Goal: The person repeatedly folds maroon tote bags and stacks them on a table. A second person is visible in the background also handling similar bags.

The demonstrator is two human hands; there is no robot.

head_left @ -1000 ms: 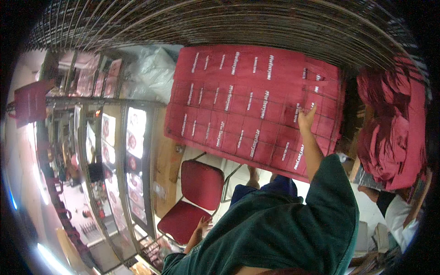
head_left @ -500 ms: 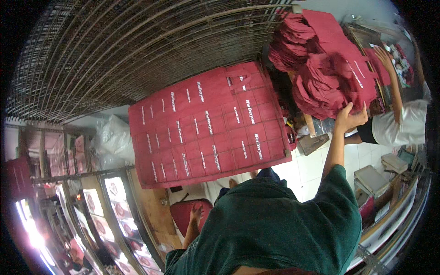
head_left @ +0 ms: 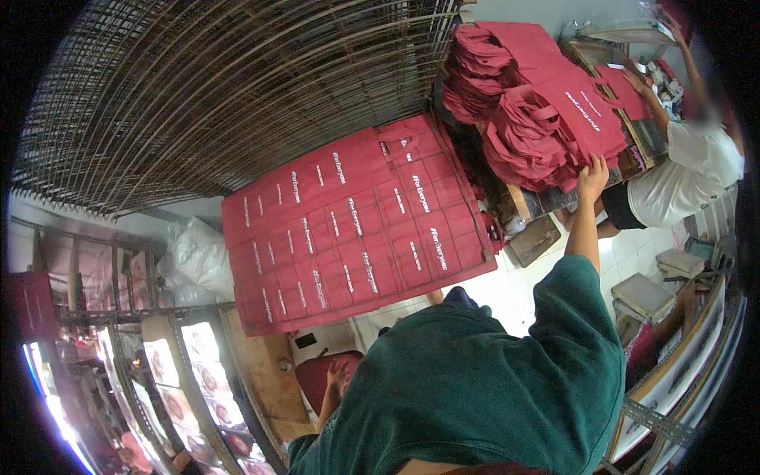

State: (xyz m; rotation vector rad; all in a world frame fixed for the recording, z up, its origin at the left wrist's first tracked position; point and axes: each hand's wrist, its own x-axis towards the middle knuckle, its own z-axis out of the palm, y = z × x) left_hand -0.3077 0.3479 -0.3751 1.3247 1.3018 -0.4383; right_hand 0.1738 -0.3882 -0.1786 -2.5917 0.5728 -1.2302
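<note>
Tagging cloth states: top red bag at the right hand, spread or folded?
Spread: the red bag lies flat, printed face up, with the right hand at its near edge. Underside hidden.

Crumpled clear plastic bulges at left, pale panels at right.

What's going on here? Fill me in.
A person's right hand is at the near edge of the top red bag on a pile; whether it grips is unclear. Their left hand, fingers spread, is by a red chair. More bags lie flat in rows beside wire racks. A co-worker's hand is at another red piece beyond the pile.
</note>
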